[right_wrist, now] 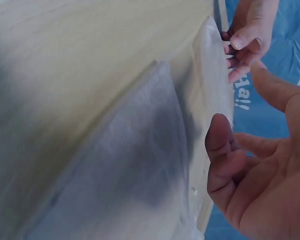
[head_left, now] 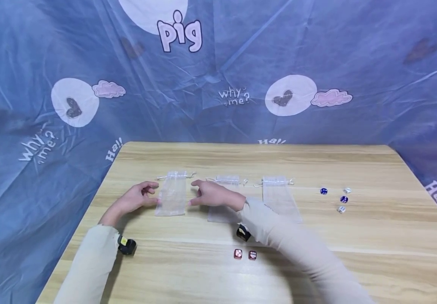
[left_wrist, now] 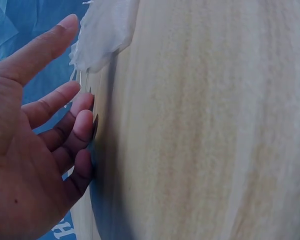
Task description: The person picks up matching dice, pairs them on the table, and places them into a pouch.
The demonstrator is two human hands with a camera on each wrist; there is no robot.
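Desk: a wooden desk with pale grain, its far edge and two far corners in view, pushed up near a blue cloth backdrop printed with words, clouds and hearts.
Left bag: a sheer white drawstring bag lies towards the desk's left edge, its drawn cord end facing the far edge, between the two hands.
Left hand: the person's left hand is beside the bag's left side, between it and the desk's left edge; thumb well apart from loosely bent fingers, a wide, empty grasp. Whether the thumb tip touches the bag, I cannot tell.
Right hand: the person's right hand faces the bag's right side, thumb and forefinger parted in a wide, empty grasp.
Middle bag: a second sheer bag lies under the right hand and wrist, partly hidden by them.
Right bag: a third lies further towards the desk's right edge, partly behind the right sleeve.
Red dice: two, side by side nearer the person, a left one and a right one.
Blue and white dice: two blue and two white, loosely grouped towards the desk's right edge.
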